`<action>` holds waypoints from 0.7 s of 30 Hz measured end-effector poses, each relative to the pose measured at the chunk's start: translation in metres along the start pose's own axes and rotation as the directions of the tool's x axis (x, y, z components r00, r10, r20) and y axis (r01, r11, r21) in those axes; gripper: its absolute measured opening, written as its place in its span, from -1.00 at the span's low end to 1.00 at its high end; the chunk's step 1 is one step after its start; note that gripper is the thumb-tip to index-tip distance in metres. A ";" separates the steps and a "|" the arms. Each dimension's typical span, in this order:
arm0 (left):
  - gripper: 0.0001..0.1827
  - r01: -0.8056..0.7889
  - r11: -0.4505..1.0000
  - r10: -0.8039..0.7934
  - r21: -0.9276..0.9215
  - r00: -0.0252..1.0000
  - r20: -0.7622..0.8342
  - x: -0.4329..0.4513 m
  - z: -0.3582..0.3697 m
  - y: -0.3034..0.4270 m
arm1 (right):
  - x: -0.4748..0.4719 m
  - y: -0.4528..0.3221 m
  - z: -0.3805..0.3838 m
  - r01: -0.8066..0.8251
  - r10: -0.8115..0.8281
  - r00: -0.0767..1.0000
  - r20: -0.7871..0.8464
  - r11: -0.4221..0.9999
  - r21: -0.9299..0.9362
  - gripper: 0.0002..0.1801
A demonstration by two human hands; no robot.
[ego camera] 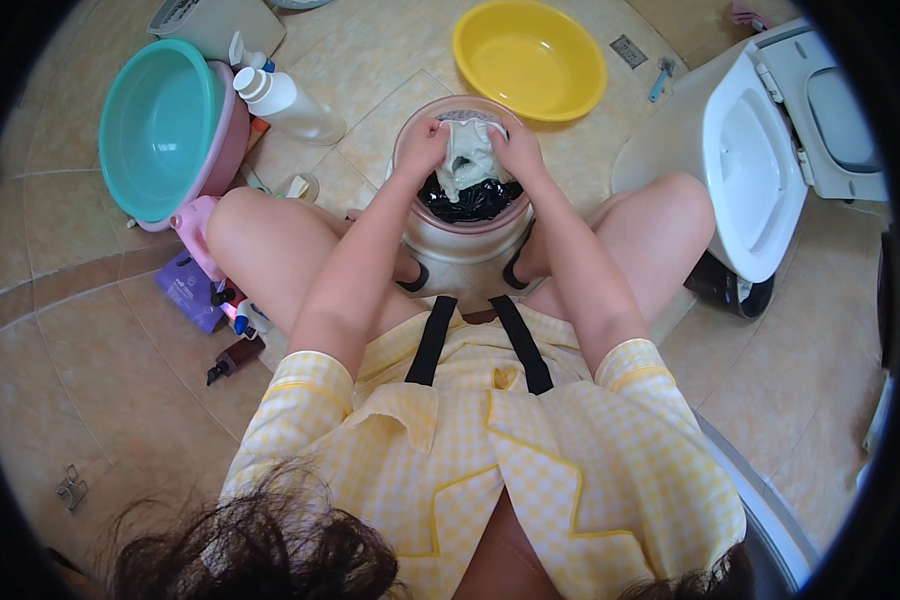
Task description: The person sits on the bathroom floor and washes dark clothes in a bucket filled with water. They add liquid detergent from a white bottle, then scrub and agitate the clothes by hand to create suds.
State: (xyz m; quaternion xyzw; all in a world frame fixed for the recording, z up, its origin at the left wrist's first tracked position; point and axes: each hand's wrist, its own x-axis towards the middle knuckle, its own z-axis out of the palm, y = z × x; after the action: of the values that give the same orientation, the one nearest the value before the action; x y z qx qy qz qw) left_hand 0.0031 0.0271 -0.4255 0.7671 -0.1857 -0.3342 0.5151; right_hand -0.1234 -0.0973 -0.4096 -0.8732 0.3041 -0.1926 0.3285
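Between my feet stands a round pink-rimmed basin [398, 142] on a white base [457, 247]. A wet black item [469, 202], seemingly cloth, lies in it with some liquid. Above it a wet white cloth [469, 154] is stretched between both hands. My left hand [425, 146] pinches its upper left edge, and my right hand [517, 148] pinches its upper right edge. The cloth's lower end hangs down onto the black item. Greyish suds or another item show at the basin's far side, partly hidden behind the cloth.
A yellow basin [529, 64] is just beyond. To the left are a teal basin [157, 131] inside a pink one [229, 150], a white bottle [292, 105], a pink jug [195, 236] and several smaller bottles. A toilet [754, 165], a black bin [750, 300] and a blue-handled brush [660, 81] are right.
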 end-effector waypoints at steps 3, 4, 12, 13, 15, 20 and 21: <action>-0.70 -0.101 0.974 0.121 0.204 0.989 -0.087 0.013 0.016 -0.034 | 0.012 -0.014 0.010 -0.178 0.206 0.946 0.251 0.976 -0.129 -0.71; -0.69 -0.002 0.956 0.011 0.293 1.000 -0.027 0.002 0.019 -0.015 | 0.010 -0.015 0.014 -0.178 0.229 0.923 0.311 0.966 -0.185 -0.70; -0.75 0.188 0.917 -0.202 0.351 0.979 0.004 0.020 0.041 -0.056 | 0.000 0.020 0.050 -0.203 0.257 0.896 0.363 0.962 -0.181 -0.65; -0.76 0.301 0.935 -0.304 0.187 0.953 -0.016 0.016 0.043 -0.047 | 0.000 0.011 0.047 -0.246 0.255 0.921 0.295 0.967 -0.068 -0.65; -0.79 0.363 0.824 -0.339 -0.435 0.931 0.136 0.022 0.041 -0.068 | -0.003 -0.026 0.041 -0.259 0.238 0.930 0.279 0.965 0.041 -0.57; -0.66 0.476 0.643 -0.414 -0.600 0.875 0.250 -0.001 0.034 -0.002 | -0.018 -0.066 0.024 -0.220 0.206 0.967 0.151 0.972 0.087 -0.54; -0.65 0.499 0.692 -0.462 -0.522 0.861 0.211 -0.004 0.035 0.002 | -0.012 -0.058 0.023 -0.243 0.234 0.959 0.157 0.969 0.042 -0.55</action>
State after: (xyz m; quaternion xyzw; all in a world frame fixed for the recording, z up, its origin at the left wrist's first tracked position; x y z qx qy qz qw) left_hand -0.0247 0.0056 -0.4313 0.5923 0.1116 -0.5205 0.6049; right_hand -0.0962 -0.0441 -0.3871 -0.8317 0.3755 -0.0943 0.3979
